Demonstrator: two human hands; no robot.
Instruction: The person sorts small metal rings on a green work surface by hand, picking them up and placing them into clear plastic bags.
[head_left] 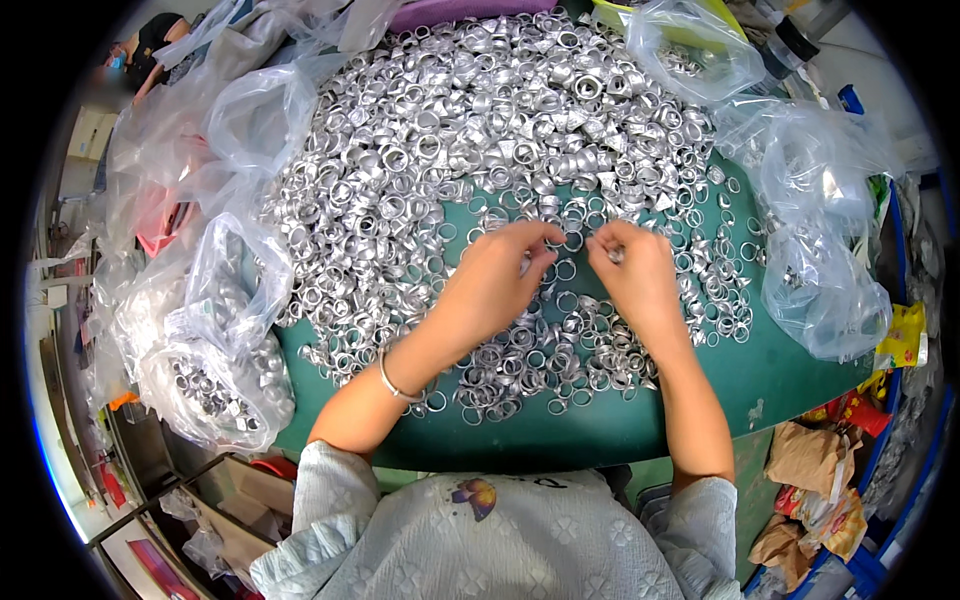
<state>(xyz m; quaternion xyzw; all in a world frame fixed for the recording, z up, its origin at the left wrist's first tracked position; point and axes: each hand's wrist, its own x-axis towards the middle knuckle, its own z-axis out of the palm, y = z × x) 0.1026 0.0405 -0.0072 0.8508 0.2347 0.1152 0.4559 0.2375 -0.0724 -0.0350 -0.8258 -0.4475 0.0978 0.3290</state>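
Note:
A large heap of silver-coloured metal rings (470, 110) covers the far and left parts of a green tabletop (590, 440). My left hand (497, 275) is above a thinner patch of rings in the middle, fingers curled, with a bit of a silver ring showing between them. Close to its right, my right hand (640, 275) is also closed, its thumb and fingers around a small silver ring that is partly hidden. The hands do not touch. Nearer to me, beneath and between my forearms, lies a smaller group of rings (500, 370).
Clear plastic bags, some with silver pieces inside, stand along the left edge (220, 390) and the right edge (815, 270). At the back are a purple container (465, 10) and a yellow-green one (725, 22). Brown paper bags (805, 455) lie low on the right. Another person (150, 50) is at far left.

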